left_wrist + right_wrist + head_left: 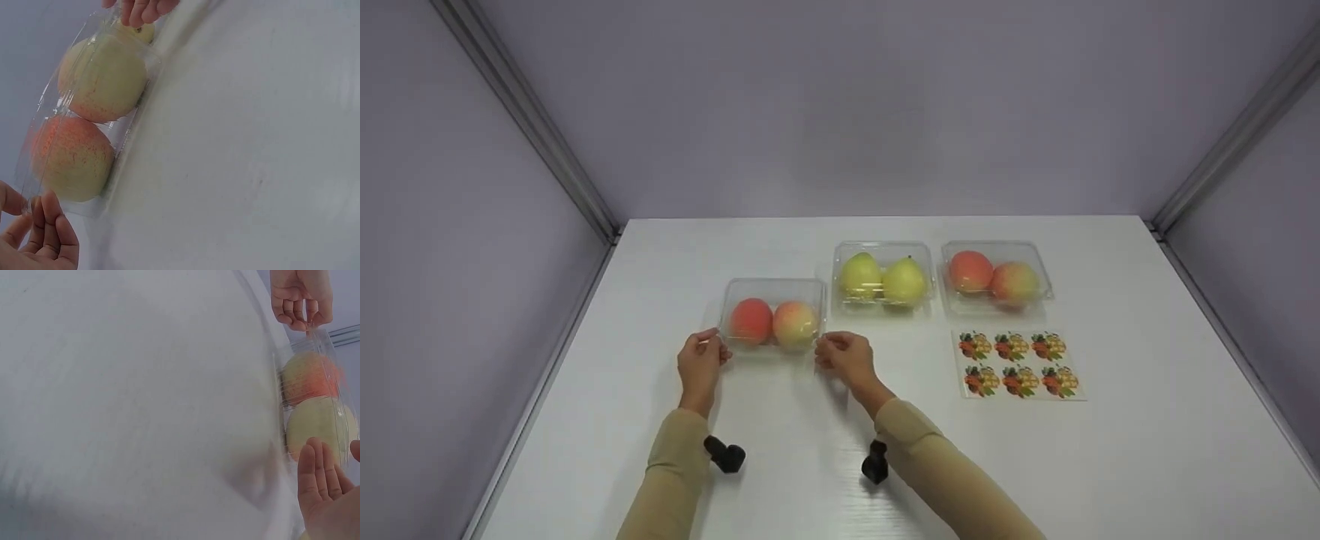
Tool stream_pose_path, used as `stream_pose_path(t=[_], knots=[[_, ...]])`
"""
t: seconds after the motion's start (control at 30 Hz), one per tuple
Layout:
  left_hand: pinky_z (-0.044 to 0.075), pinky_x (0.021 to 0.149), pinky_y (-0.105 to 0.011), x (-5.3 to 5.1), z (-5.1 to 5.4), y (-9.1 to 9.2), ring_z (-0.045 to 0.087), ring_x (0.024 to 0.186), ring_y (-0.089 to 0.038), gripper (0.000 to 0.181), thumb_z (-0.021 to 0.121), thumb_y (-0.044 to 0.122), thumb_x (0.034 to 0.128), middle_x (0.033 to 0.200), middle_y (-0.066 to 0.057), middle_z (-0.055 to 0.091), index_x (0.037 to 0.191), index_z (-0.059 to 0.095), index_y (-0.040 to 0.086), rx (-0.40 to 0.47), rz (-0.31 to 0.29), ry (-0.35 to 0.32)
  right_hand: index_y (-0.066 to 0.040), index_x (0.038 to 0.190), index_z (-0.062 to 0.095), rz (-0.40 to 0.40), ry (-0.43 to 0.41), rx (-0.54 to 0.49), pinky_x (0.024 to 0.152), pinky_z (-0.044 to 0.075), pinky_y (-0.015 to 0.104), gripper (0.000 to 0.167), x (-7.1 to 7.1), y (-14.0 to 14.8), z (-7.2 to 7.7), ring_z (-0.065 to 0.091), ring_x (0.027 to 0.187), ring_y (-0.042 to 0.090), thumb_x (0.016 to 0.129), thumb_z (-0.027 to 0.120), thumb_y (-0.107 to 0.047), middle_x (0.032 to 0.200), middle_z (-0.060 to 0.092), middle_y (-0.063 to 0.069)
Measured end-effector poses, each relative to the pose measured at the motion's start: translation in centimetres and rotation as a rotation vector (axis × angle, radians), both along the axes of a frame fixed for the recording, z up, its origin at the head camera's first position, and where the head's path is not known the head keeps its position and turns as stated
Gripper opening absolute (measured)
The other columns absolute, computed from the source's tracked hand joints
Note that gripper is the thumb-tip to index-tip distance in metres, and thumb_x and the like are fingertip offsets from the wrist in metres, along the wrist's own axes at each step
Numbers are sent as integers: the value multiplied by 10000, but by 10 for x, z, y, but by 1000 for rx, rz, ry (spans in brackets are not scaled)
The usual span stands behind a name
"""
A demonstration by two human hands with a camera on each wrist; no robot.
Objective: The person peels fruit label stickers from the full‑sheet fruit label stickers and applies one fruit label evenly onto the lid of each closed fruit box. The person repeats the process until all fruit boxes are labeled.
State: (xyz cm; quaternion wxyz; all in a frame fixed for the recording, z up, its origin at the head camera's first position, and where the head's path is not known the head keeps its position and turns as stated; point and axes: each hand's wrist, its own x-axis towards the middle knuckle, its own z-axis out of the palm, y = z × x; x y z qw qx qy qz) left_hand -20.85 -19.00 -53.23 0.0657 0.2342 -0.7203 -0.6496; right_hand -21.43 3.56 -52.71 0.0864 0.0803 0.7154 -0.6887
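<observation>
The box (776,288) lies between and just beyond the left hand (701,369) and right hand (849,361), long axis running across them, neither clearly nearer. The left hand pinches the box's left corner; whether the right grips, I cannot tell.

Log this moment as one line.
left hand: pinching edge of leftmost fruit box | right hand: at its near right corner | sticker sheet: flat on table

No words, brands or numbers can be read. In the head view, right of centre, a sheet (1021,365) on the table (1140,457) bears six small colour pictures (1012,346) of fruit and vegetables, in two rows of three; any lettering is too small.
</observation>
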Motion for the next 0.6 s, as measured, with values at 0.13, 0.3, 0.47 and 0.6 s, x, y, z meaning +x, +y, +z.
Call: stream_pose_path(t=[0.13, 0.3, 0.47, 0.6], knots=[[488, 635, -108, 3, 0, 0, 564, 631, 3, 265, 474, 154, 985, 735, 56, 564, 1162, 555, -27, -15, -9, -17, 118, 1045, 643, -6, -28, -9, 654, 594, 266, 217, 1, 0, 4, 640, 612, 67, 895, 619, -36, 802, 728, 120], [462, 659, -112, 2, 1, -2, 557, 677, 9, 288, 476, 212, 985, 824, 5, 606, 1169, 561, 6, -86, -19, -56, 93, 1049, 655, -9, -85, -20, 630, 581, 233, 205, 0, 1, 6, 634, 609, 66, 896, 623, -41, 776, 709, 71], [447, 680, -119, -2, 2, -6, 554, 743, 6, 323, 468, 207, 981, 952, -76, 658, 1193, 607, 6, -149, -29, -53, 113, 1111, 636, -10, -83, -43, 616, 574, 216, 249, -1, 1, 7, 625, 603, 57, 898, 609, -13, 802, 713, 89], [452, 680, -114, -4, 2, -7, 563, 782, -17, 329, 469, 192, 984, 1002, -105, 672, 1189, 627, -11, -147, -43, -55, 122, 1125, 626, -6, -85, -47, 613, 576, 217, 256, 0, 2, 9, 624, 585, 53, 892, 608, 19, 787, 715, 91]])
